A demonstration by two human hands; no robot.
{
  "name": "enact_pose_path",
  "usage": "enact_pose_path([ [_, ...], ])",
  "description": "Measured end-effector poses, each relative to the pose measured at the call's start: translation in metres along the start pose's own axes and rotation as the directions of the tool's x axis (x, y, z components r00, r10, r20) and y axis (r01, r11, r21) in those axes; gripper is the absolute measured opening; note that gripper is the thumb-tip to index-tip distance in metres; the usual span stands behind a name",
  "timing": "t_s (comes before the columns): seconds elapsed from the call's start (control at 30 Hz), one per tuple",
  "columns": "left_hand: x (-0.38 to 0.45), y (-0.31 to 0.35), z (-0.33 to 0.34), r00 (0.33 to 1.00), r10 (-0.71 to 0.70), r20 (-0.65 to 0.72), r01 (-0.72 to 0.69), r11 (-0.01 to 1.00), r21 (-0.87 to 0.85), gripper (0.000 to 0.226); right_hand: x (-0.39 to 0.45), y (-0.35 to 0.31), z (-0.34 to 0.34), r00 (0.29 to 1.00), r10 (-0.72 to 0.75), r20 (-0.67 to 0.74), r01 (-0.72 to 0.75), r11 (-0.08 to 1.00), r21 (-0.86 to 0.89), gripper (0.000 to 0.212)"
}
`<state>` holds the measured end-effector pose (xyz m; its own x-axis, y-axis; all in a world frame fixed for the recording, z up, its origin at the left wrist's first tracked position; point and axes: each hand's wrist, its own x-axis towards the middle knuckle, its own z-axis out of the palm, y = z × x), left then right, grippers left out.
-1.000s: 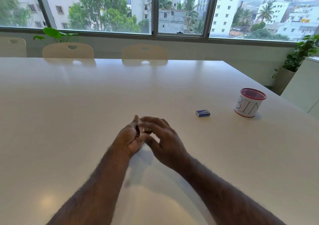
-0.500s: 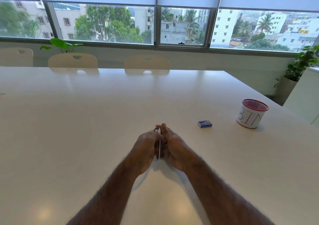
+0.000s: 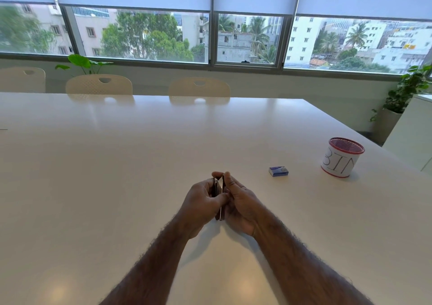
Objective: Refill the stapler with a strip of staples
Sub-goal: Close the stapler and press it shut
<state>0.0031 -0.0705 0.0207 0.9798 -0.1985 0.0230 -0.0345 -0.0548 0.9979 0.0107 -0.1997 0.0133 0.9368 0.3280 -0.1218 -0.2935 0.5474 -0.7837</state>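
Observation:
A small metal stapler [image 3: 219,194] stands on edge between my two hands, low over the white table [image 3: 117,176]. My left hand [image 3: 202,203] grips its left side with the thumb across the body. My right hand [image 3: 240,203] presses against its right side, fingertips at the top end. Only a thin silver and dark strip of the stapler shows; the rest is hidden by my fingers. I cannot tell whether a strip of staples is in it. A small blue staple box [image 3: 278,171] lies on the table to the right, apart from my hands.
A white cup with a red mesh rim, marked BIN [image 3: 342,160], stands at the right near the table's edge. Cream chairs [image 3: 199,87] line the far side under the windows. A white cabinet [image 3: 413,138] stands at the far right.
My hands have closed together around the stapler, which now stands on edge between them. A second ago the right hand's fingers were spread over it. The view has tilted upward.

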Motion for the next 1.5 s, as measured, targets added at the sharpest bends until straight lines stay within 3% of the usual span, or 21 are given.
enact_pose_path([
  [0.17, 0.000, 0.005, -0.004, 0.996, -0.053, -0.078, 0.031, 0.966, -0.257, 0.029, 0.000, 0.006, 0.003, 1.000, -0.017, -0.020, 0.012, 0.975, -0.221, 0.053],
  [0.3, 0.003, 0.012, -0.012, 0.995, -0.051, -0.082, 0.003, 0.866, -0.500, 0.028, -0.002, 0.003, 0.002, 0.999, -0.021, -0.036, 0.010, 0.958, -0.287, 0.051],
  [0.43, 0.005, 0.011, -0.016, 0.994, -0.030, -0.103, -0.028, 0.855, -0.518, 0.039, -0.004, -0.004, -0.002, 0.995, -0.085, -0.056, 0.060, 0.934, -0.352, 0.040],
  [0.57, 0.008, 0.002, -0.029, 0.990, 0.028, -0.138, -0.080, 0.917, -0.391, 0.035, -0.006, -0.010, -0.010, 0.976, -0.215, -0.047, 0.152, 0.814, -0.561, 0.020],
  [0.7, 0.004, -0.010, -0.040, 0.988, 0.056, -0.144, -0.042, 0.994, 0.100, 0.034, -0.005, -0.010, -0.021, 0.926, -0.375, -0.038, 0.147, 0.454, -0.879, 0.015],
  [0.77, 0.003, -0.015, -0.041, 0.985, 0.074, -0.156, -0.019, 0.945, 0.326, 0.032, -0.005, -0.008, -0.026, 0.918, -0.395, 0.038, 0.161, 0.282, -0.946, 0.018],
  [0.83, 0.004, -0.019, -0.041, 0.981, 0.122, -0.149, -0.026, 0.851, 0.525, 0.032, -0.005, -0.005, -0.031, 0.921, -0.382, 0.077, 0.155, 0.178, -0.972, 0.020],
  [0.97, 0.006, -0.021, -0.040, 0.982, 0.177, -0.063, -0.089, 0.733, 0.674, 0.034, -0.004, -0.001, -0.037, 0.926, -0.367, 0.093, 0.116, 0.039, -0.993, 0.019],
  [1.17, 0.008, -0.023, -0.043, 0.989, 0.147, -0.017, -0.094, 0.717, 0.691, 0.047, -0.001, 0.001, -0.042, 0.919, -0.382, 0.095, 0.108, 0.013, -0.994, 0.021],
  [1.3, 0.005, -0.022, -0.045, 0.991, 0.130, 0.003, -0.098, 0.735, 0.671, 0.064, -0.002, 0.001, -0.042, 0.925, -0.366, 0.103, 0.113, 0.003, -0.994, 0.040],
  [1.5, 0.003, -0.021, -0.048, 0.997, 0.077, 0.026, -0.075, 0.764, 0.640, 0.090, -0.001, -0.002, -0.036, 0.904, -0.427, 0.024, 0.097, 0.150, -0.984, 0.052],
])
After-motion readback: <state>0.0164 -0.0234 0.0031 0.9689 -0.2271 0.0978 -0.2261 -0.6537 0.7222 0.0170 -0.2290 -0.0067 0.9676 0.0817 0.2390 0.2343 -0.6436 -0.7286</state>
